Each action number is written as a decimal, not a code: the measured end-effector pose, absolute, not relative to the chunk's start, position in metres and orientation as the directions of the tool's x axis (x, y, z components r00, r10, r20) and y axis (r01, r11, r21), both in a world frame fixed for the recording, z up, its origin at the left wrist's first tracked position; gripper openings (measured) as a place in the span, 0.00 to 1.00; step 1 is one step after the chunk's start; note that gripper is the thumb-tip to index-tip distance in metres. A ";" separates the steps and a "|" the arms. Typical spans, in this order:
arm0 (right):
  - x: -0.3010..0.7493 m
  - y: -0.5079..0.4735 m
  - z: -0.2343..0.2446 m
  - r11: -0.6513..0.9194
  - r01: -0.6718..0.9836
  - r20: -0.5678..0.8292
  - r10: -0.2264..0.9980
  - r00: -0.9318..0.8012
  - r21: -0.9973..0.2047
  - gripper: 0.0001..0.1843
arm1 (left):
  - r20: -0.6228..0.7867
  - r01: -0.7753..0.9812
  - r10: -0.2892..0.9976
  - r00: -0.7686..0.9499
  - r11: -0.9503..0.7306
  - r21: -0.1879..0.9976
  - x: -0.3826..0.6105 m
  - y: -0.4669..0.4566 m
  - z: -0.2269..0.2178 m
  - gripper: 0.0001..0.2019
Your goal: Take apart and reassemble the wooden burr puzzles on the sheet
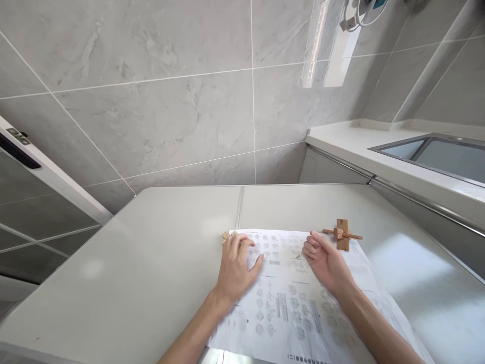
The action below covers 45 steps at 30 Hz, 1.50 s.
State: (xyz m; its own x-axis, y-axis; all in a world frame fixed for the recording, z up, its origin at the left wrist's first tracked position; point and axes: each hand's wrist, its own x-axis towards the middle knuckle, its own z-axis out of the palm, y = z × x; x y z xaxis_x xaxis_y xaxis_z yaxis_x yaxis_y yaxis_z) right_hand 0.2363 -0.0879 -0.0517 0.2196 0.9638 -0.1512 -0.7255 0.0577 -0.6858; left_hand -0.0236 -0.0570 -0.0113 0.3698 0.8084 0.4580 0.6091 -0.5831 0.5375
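Observation:
A large white instruction sheet (282, 308) lies on the table, printed with several small diagrams and blocks of text. My left hand (237, 265) rests over its upper left part, thumb apart from the bent fingers, with nothing seen between them. Just beyond those fingers, light wooden pieces (225, 236) peek out, mostly hidden. Above the sheet's right half, my right hand (326, 260) has its fingers curled in, and nothing shows in them. Close to its right lies a wooden puzzle assembly (342, 234), a flat block marked "3" crossed by a thin stick, at the sheet's upper right edge.
The white table (113, 283) has a seam running away from me. A counter (417, 162) with a sink (450, 154) stands to the right, a metal rail along its front. Grey tiled wall (170, 116) rises behind; a glass-panelled door (41, 212) is at left.

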 end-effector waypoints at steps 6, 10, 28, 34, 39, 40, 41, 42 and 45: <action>0.234 -0.089 -0.050 0.013 -0.669 -0.140 0.975 0.175 -0.743 0.16 | 0.469 0.803 0.846 0.254 -0.455 0.385 -0.038 -0.039 -0.035 0.33; 0.234 -0.089 -0.047 -0.012 -0.695 -0.160 0.976 0.149 -0.719 0.15 | 0.439 0.819 0.868 0.232 -0.417 0.393 -0.045 -0.033 -0.038 0.36; 0.228 -0.094 -0.035 -0.070 -0.685 -0.198 0.974 0.111 -0.725 0.18 | 0.387 0.821 0.897 0.216 -0.381 0.425 -0.054 -0.025 -0.030 0.28; 0.228 -0.094 -0.036 -0.076 -0.665 -0.196 0.975 0.107 -0.743 0.18 | 0.329 0.821 0.917 0.226 -0.361 0.442 -0.064 -0.020 -0.024 0.18; 0.228 -0.093 -0.038 -0.077 -0.659 -0.196 0.974 0.109 -0.748 0.16 | 0.302 0.815 0.925 0.230 -0.353 0.459 -0.071 -0.018 -0.022 0.13; 0.228 -0.093 -0.038 -0.077 -0.657 -0.196 0.974 0.110 -0.750 0.16 | 0.298 0.812 0.926 0.230 -0.352 0.466 -0.071 -0.018 -0.022 0.13; 0.228 -0.093 -0.039 -0.077 -0.655 -0.197 0.974 0.111 -0.752 0.16 | 0.296 0.809 0.927 0.230 -0.351 0.471 -0.072 -0.018 -0.022 0.13; 0.228 -0.093 -0.039 -0.077 -0.653 -0.197 0.974 0.112 -0.753 0.16 | 0.297 0.807 0.927 0.229 -0.351 0.475 -0.072 -0.018 -0.022 0.14; 0.228 -0.092 -0.040 -0.080 -0.649 -0.196 0.975 0.109 -0.756 0.16 | 0.306 0.802 0.923 0.232 -0.360 0.477 -0.070 -0.020 -0.023 0.18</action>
State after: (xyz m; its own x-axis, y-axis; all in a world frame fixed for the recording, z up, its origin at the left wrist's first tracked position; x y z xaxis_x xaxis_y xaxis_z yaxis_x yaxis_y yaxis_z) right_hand 0.2280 -0.0924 -0.0404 0.1088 0.9746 -0.1960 -0.6494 -0.0796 -0.7562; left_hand -0.0704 -0.0202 -0.0226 0.2321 0.9233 0.3059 0.8020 -0.3596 0.4770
